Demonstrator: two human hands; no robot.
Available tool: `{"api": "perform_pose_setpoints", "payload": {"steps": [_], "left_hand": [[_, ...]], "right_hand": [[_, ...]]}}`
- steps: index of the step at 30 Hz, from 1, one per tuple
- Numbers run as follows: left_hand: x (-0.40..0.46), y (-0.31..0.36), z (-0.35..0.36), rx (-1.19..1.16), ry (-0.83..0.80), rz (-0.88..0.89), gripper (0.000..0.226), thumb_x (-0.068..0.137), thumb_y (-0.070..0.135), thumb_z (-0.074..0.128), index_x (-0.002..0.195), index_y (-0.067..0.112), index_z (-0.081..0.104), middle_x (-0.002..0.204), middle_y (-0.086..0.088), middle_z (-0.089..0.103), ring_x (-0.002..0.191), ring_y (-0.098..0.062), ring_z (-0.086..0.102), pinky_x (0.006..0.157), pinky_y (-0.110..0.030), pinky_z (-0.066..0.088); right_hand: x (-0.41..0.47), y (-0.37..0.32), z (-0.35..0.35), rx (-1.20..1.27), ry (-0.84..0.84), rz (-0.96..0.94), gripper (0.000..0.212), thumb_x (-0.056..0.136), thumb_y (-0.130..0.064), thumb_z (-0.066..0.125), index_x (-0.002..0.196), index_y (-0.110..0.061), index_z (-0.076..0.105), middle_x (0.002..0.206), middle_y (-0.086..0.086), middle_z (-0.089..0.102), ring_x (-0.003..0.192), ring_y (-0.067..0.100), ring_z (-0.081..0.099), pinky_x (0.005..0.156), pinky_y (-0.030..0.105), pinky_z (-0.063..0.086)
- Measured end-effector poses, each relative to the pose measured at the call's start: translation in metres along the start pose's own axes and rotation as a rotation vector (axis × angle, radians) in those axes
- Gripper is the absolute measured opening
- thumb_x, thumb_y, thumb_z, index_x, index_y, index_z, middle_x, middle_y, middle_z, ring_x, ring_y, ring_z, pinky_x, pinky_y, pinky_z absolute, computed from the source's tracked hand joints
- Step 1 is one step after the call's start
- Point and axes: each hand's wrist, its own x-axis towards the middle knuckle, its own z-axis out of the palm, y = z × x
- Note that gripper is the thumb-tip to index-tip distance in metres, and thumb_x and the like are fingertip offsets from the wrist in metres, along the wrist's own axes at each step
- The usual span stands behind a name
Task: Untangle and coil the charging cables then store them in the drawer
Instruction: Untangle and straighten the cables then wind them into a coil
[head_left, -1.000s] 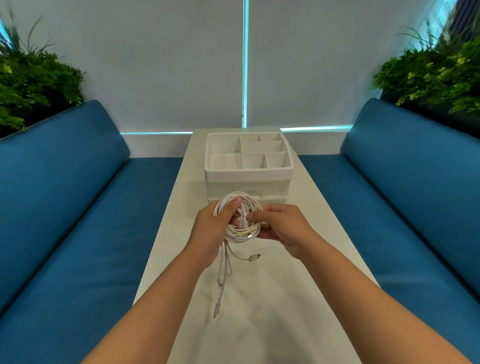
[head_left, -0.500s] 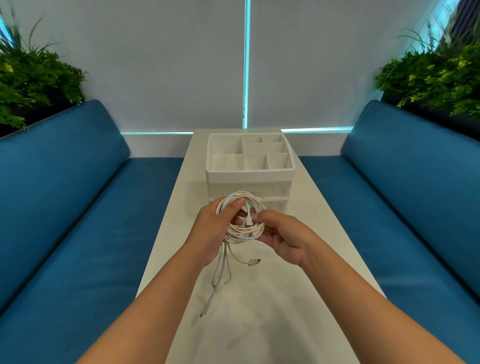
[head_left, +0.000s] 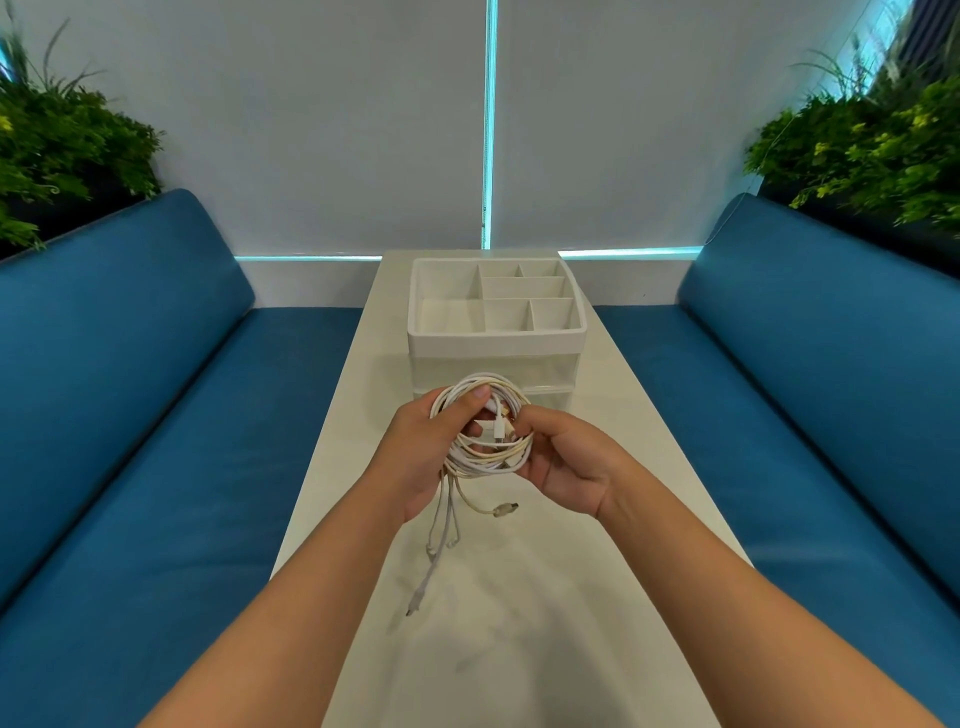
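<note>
Charging cables (head_left: 485, 431) — white and cream, wound together into one round coil, held in the air above the middle of the bench (head_left: 524, 623), just in front of the organiser. Several loose ends hang below the coil: two short plugs side by side, one longer tail whose plug reaches lowest toward the near end of the bench, and a cream end curling out to the right. At least one connector lies across the open centre of the coil.

Left hand (head_left: 423, 457) — fingers curled round the left side of the coil, thumb laid over its top; judged to be the anchor that keeps the loops from springing apart.

Right hand (head_left: 566, 467) — fingers curled in at the right side of the coil, pinching strands there; probably working an end into place. Coiling looks largely done, with the tails still loose.

Organiser (head_left: 496, 332) — white, set near the far end of the bench on its centre line. Open tray on top, divided into compartments, nothing visible in them. Drawer (head_left: 545, 371) beneath, translucent front, apparently closed — storage is judged not yet begun, and a hand will have to be freed to pull it.

Bench — long, narrow, pale, smooth top, running away from the wearer.

Room — blue upholstered seats (head_left: 156, 415) along both long sides of the bench; pale wall (head_left: 337, 130) behind with thin lit seams; green plants (head_left: 872, 150) above each seat back.
</note>
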Motion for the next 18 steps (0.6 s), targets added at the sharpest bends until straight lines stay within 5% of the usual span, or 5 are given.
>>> {"api": "perform_pose_setpoints", "payload": {"steps": [4, 8, 12, 14, 18], "left_hand": [[-0.002, 0.0, -0.001, -0.022, -0.024, -0.05, 0.026, 0.089, 0.032, 0.067, 0.1, 0.01, 0.073, 0.078, -0.004, 0.063, 0.066, -0.012, 0.058, 0.069, -0.029, 0.05], [-0.004, -0.001, -0.003, 0.003, 0.026, -0.056, 0.023, 0.089, 0.033, 0.067, 0.099, 0.013, 0.074, 0.07, 0.002, 0.063, 0.063, -0.012, 0.056, 0.064, -0.025, 0.048], [-0.001, 0.0, -0.004, 0.091, 0.12, -0.008, 0.022, 0.088, 0.035, 0.069, 0.091, 0.014, 0.074, 0.069, -0.002, 0.064, 0.064, -0.015, 0.057, 0.062, -0.025, 0.047], [0.0, 0.002, -0.005, 0.065, 0.118, -0.022, 0.021, 0.088, 0.033, 0.069, 0.093, 0.013, 0.074, 0.075, -0.003, 0.067, 0.068, -0.016, 0.058, 0.066, -0.028, 0.049], [0.0, 0.006, -0.01, -0.191, -0.085, -0.098, 0.042, 0.084, 0.031, 0.068, 0.116, 0.005, 0.068, 0.112, -0.016, 0.071, 0.101, -0.028, 0.067, 0.095, -0.04, 0.051]], "right_hand": [[0.001, 0.001, -0.005, -0.034, -0.061, -0.011, 0.034, 0.087, 0.006, 0.045, 0.116, 0.007, 0.062, 0.104, 0.019, 0.068, 0.091, 0.026, 0.067, 0.091, 0.034, 0.053], [0.003, -0.001, -0.003, -0.357, 0.031, -0.127, 0.036, 0.087, 0.003, 0.048, 0.121, 0.001, 0.059, 0.104, 0.016, 0.066, 0.092, 0.024, 0.062, 0.091, 0.035, 0.051], [0.003, -0.004, 0.006, -0.634, 0.112, -0.209, 0.04, 0.075, -0.025, 0.057, 0.109, -0.006, 0.065, 0.1, 0.01, 0.069, 0.09, 0.024, 0.062, 0.092, 0.038, 0.049], [0.005, -0.008, 0.008, -0.638, 0.125, -0.23, 0.047, 0.074, -0.031, 0.059, 0.107, 0.002, 0.064, 0.095, 0.013, 0.065, 0.087, 0.028, 0.059, 0.089, 0.039, 0.049], [0.002, -0.016, 0.002, -0.337, -0.006, -0.21, 0.027, 0.093, -0.012, 0.057, 0.112, 0.005, 0.066, 0.098, 0.015, 0.07, 0.088, 0.023, 0.067, 0.086, 0.032, 0.055]]}}
